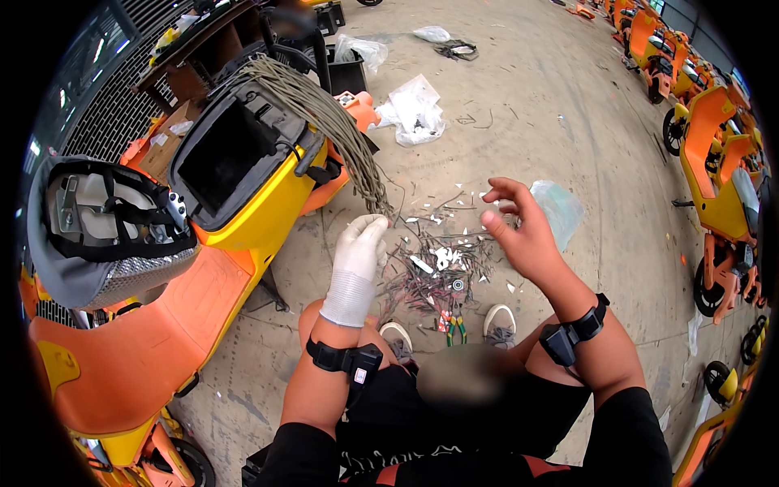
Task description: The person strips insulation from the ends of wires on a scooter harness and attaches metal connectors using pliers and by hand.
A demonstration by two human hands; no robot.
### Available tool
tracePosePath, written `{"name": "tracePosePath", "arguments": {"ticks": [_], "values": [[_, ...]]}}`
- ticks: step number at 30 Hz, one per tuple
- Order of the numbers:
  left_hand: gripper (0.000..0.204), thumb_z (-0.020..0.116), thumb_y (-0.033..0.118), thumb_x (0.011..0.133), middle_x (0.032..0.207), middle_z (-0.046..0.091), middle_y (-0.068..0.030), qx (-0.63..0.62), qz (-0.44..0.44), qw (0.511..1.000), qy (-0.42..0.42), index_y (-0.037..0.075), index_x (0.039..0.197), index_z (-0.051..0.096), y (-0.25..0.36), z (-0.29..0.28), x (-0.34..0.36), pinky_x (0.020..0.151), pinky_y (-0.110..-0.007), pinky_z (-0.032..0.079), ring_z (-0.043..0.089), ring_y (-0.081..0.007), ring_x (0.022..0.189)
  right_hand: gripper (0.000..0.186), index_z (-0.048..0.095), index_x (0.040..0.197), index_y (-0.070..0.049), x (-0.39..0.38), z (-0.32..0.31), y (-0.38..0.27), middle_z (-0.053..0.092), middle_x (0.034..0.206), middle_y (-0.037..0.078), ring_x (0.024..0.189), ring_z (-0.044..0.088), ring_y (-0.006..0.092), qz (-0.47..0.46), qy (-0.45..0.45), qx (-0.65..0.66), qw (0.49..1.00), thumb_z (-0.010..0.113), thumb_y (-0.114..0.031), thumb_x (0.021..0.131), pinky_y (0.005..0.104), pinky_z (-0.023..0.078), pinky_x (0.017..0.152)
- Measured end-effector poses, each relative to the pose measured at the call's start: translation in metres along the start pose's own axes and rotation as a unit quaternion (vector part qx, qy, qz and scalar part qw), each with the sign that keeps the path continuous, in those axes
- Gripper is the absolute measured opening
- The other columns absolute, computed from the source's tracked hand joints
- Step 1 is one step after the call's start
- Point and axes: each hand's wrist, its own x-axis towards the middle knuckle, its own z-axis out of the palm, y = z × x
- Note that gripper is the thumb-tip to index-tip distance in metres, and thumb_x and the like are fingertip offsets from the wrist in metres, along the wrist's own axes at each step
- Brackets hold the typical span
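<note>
My left hand (357, 264) wears a white glove and pinches the lower end of a thick bundle of grey wires (324, 114) that drapes over the open compartment of a yellow and orange scooter (243, 203). My right hand (519, 231) is bare and raised in front of me, thumb and fingers curled close together; I cannot make out anything between them. A clear plastic bag (560, 207) lies just behind it on the floor. Both wrists carry black strapped devices.
A pile of cut wire scraps and white bits (434, 272) lies on the concrete by my feet, with green-handled pliers (456, 327). A raised scooter seat (105, 235) is at left. Orange scooters (714, 170) line the right side. White plastic bags (415, 109) lie farther off.
</note>
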Motion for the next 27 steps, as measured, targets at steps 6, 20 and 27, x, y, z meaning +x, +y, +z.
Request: {"name": "tracePosePath", "arguments": {"ticks": [6,20,27], "values": [[0.012,0.053,0.013,0.097,0.06,0.027,0.0072,-0.147,-0.075,0.982,-0.095,0.006,0.088,0.054,-0.007,0.002,0.005,0.049,-0.026,0.024,0.025,-0.007,0.05,0.035,0.066,0.107,-0.012,0.002,-0.001,-0.01,0.064,0.109,0.003,0.121,0.054,0.0269,-0.298,-0.039,-0.217,0.929,0.08,-0.015,0.075,0.0432,0.039,0.101],[0.013,0.047,0.011,0.094,0.058,0.023,0.0102,-0.177,-0.184,0.937,-0.237,0.005,0.084,0.053,-0.003,0.006,-0.002,0.044,-0.024,0.021,0.022,-0.0047,0.046,0.025,0.07,0.097,-0.017,0.005,0.013,-0.008,0.067,0.097,-0.003,0.115,0.057,0.0218,-0.303,0.024,-0.315,0.899,0.081,-0.015,0.075,0.0498,0.031,0.103],[0.012,0.048,0.01,0.094,0.058,0.025,0.0099,-0.177,-0.185,0.937,-0.236,0.004,0.086,0.053,-0.005,0.002,0.0,0.044,-0.024,0.021,0.023,-0.0044,0.046,0.017,0.069,0.09,-0.015,0.005,0.016,-0.006,0.066,0.087,-0.002,0.107,0.06,0.0216,-0.314,0.026,-0.304,0.899,0.08,-0.015,0.076,0.0485,0.034,0.1]]}}
